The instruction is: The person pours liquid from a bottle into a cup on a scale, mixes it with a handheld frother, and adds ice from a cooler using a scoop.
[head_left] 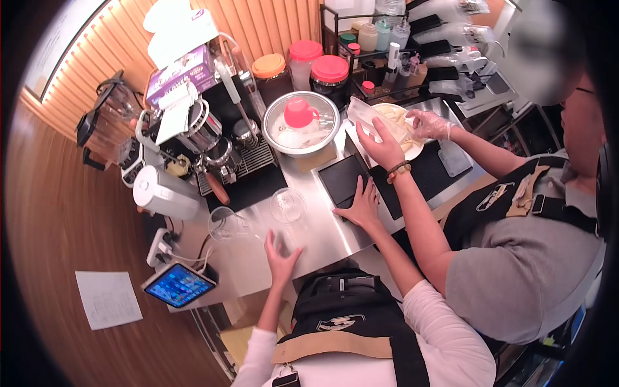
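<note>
My left hand (282, 258) is over the steel counter (258, 258) near its front edge, fingers apart and holding nothing. Two clear plastic cups stand just beyond it, one cup (287, 206) upright and another cup (227, 224) to its left. My right hand (362, 208) rests with spread fingers at the lower right corner of a flat black device (342, 180). Behind the device is a metal bowl (301, 152) with a red measuring cup (298, 113) and white powder inside.
A co-worker at the right reaches across with a bare hand and a gloved hand (432, 126) around a plate (412, 151). An espresso machine (245, 164), a white pitcher (166, 193) and a lit tablet (178, 285) stand at the left. Lidded jars (330, 69) line the back.
</note>
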{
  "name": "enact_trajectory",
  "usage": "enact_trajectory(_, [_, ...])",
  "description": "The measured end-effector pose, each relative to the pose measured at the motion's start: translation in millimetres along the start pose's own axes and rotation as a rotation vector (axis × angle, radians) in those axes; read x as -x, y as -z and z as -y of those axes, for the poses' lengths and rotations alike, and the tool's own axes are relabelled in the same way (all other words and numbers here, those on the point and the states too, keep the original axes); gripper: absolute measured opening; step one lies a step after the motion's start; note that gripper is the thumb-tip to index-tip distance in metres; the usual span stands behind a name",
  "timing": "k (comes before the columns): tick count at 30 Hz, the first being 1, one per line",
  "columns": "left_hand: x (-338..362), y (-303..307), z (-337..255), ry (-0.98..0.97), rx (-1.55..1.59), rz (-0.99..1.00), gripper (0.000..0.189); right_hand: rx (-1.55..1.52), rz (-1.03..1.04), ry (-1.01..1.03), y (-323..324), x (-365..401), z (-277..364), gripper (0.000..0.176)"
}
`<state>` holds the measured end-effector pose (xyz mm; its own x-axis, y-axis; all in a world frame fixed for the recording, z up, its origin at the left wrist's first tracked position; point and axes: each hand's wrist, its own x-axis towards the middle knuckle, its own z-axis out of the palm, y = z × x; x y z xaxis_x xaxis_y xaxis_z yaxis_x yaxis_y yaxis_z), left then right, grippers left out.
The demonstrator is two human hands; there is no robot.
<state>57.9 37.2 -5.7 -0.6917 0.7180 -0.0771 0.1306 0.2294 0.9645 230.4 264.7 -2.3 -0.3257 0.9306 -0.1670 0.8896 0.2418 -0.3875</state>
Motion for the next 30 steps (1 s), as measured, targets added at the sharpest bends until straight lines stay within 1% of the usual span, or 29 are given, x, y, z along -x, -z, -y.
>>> enact_trajectory(1, [-12, -16, -9, -0.089, -0.058, -0.048, 0.106, -0.006, -0.009, 0.005, 0, 1, -3, 0.133])
enact_trajectory(3, [-41, -42, -8, -0.182, -0.024, -0.162, 0.111, -0.022, -0.028, 0.019, -1, -1, -1, 0.132])
enact_trajectory(5, [-63, -55, -7, -0.309, -0.078, -0.176, 0.109, 0.0, -0.039, 0.001, 0, -2, 4, 0.13])
enact_trajectory(8, [-82, -64, 4, -0.244, -0.073, -0.112, 0.1, 0.017, -0.039, -0.014, 0, 0, 8, 0.129])
enact_trajectory(10, [-80, -66, -14, -0.234, 0.176, -0.17, 0.093, 0.042, -0.043, -0.02, -2, 8, 11, 0.129])
enact_trajectory(11, [-82, -64, -29, -0.238, 0.304, -0.195, 0.089, 0.051, 0.001, -0.011, -2, 12, 12, 0.129])
enact_trajectory(12, [-81, -58, -51, -0.236, 0.39, -0.142, 0.072, 0.062, 0.047, -0.004, 5, 19, 15, 0.129])
enact_trajectory(13, [-83, -46, -70, -0.098, 0.626, 0.011, 0.068, 0.074, 0.095, 0.002, 7, 27, 17, 0.129])
enact_trajectory(14, [-88, -29, -88, 0.042, 0.856, 0.168, 0.066, 0.088, 0.084, 0.036, -3, 32, 16, 0.13])
enact_trajectory(15, [-93, -15, -104, 0.185, 1.08, 0.33, 0.065, 0.103, 0.1, 0.026, -8, 37, 19, 0.13])
enact_trajectory(16, [-96, -6, -121, 0.242, 1.147, 0.423, 0.067, 0.116, 0.111, 0.019, -10, 41, 25, 0.13])
enact_trajectory(19, [-99, 4, -154, 0.179, 0.825, 0.384, 0.062, 0.137, 0.146, -0.016, -9, 42, 44, 0.129])
enact_trajectory(20, [-100, 5, -161, 0.176, 0.851, 0.401, 0.058, 0.14, 0.15, -0.02, -11, 43, 45, 0.129])
enact_trajectory(23, [-100, 0, -173, 0.159, 0.774, 0.449, 0.052, 0.148, 0.161, -0.003, -15, 52, 52, 0.13])
enact_trajectory(26, [-93, -12, -183, 0.086, 0.7, 0.386, 0.055, 0.157, 0.164, 0.045, -19, 64, 60, 0.13])
enact_trajectory(29, [-85, -14, -191, 0.065, 0.686, 0.336, 0.068, 0.155, 0.172, 0.099, -18, 72, 71, 0.13])
enact_trajectory(30, [-85, -12, -192, 0.085, 0.702, 0.346, 0.068, 0.163, 0.182, 0.109, -18, 75, 76, 0.13])
